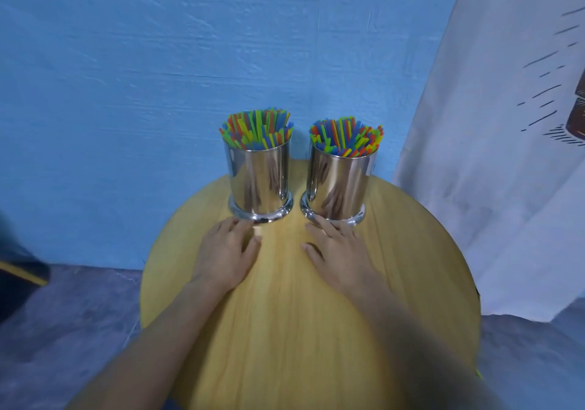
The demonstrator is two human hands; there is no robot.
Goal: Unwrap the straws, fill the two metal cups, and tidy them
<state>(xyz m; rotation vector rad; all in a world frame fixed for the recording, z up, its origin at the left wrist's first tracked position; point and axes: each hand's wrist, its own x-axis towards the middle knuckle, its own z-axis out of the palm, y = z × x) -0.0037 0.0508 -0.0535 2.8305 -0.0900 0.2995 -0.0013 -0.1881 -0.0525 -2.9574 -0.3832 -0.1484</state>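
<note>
Just beyond my fingertips stand the two metal cups, side by side with a narrow gap between them. The left cup (258, 181) rises straight ahead of my left hand (226, 251), the right cup (338, 184) ahead of my right hand (335, 257). Both are upright cylinders of polished steel with mirror-bright walls and a flared ring foot, and the shine throws back blurred reflections of my fingers. Each is packed with thin plastic straws standing on end. The left bunch of straws (256, 131) fans out a little above the rim, and the right bunch of straws (346, 137) sits lower and denser. Their cut ends are a jumble of green, yellow, blue and red-orange.

My hands lie flat, palms down, apart from one another, with the fingers straight and slightly spread, holding nothing. The tips of each hand reach the foot of the cup in front of it. I cannot tell whether they touch the metal or stop just short.

Under my palms is the bench (285, 330), a round top of pale yellow wood with fine straight grain running away from me. Behind the cups hangs a blue backdrop (126, 93) with a rough, streaked texture. Off beyond my right hand, a white cloth (490, 156) falls in soft folds, printed with dark dashes. Far out past my left hand sits a dark object with a yellow edge (19, 270), too blurred to identify, over a grey-blue floor (63, 330).
</note>
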